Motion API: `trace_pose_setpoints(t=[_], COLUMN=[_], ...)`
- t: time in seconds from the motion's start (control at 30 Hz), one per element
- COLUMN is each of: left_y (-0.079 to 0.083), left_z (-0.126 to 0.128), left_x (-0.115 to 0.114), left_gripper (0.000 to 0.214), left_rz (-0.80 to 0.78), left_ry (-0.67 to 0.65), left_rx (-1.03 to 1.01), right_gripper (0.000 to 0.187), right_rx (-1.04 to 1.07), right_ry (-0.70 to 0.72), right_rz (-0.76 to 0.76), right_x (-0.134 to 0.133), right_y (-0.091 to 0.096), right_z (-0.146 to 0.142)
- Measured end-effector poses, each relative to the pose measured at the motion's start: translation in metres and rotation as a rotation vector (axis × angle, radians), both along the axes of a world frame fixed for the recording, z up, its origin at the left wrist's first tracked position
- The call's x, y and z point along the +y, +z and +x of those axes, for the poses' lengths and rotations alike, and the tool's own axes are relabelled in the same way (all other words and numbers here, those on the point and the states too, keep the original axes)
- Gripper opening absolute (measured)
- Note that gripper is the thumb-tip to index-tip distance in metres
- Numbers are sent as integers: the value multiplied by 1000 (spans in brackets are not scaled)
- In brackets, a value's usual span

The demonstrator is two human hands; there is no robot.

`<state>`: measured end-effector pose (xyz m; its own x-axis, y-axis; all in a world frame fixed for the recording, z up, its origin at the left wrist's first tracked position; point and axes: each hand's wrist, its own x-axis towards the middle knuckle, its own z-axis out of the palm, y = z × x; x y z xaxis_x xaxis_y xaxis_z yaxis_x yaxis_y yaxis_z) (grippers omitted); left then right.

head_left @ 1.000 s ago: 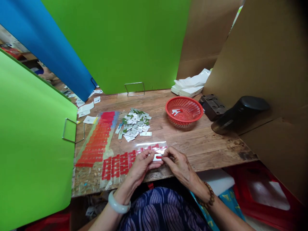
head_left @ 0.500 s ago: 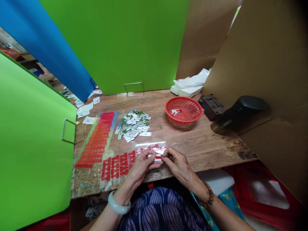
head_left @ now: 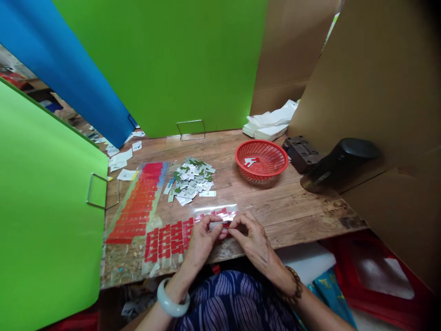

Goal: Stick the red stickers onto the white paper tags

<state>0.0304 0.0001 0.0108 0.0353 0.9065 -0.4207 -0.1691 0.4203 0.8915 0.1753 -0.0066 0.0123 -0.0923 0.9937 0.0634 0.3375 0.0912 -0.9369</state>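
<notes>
At the table's front edge, my left hand (head_left: 201,241) pinches a small flat whitish plate (head_left: 216,225) between thumb and fingers. My right hand (head_left: 253,239) is closed at the plate's other end, its thumb and forefinger pinching a small red film piece (head_left: 226,225) lying against it. Fingers hide part of both. Just under and left of my hands lies a clear sheet with rows of red T-like cut-outs (head_left: 165,241). Beyond it is a loose pile of small silver and green plates (head_left: 193,181).
A red plastic basket (head_left: 262,175) holds a few red-and-white pieces. Behind it sit stacked white papers (head_left: 268,126), a dark metal block (head_left: 302,154) and a black cylinder (head_left: 341,161). Another red-patterned sheet (head_left: 138,207) lies left. Green panels (head_left: 165,59) and cardboard (head_left: 379,101) wall the table.
The plate has been tilted, so less of its white face shows. My right hand has shifted slightly left, nearer my left fingers. The view has moved a little.
</notes>
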Motion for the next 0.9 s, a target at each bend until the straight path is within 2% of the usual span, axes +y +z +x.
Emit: trace_pose_setpoints(t=[0.2,0.43,0.9], left_y=[0,-3,-5], left_z=[-5,-9,-6], left_x=[1,1,-2], left_gripper=[34,29,29], left_rz=[-85,-148,-106], left_ry=[-21,-2,40], left_rx=[-68,-149,-118], right_gripper=[8,10,11], right_rx=[64,-25,-138], right_ry=[57,64,24], right_rz=[-70,-20,85], right_x=[4,6,6], right_y=[-1,-2,-8], right_z=[0,-1,-6])
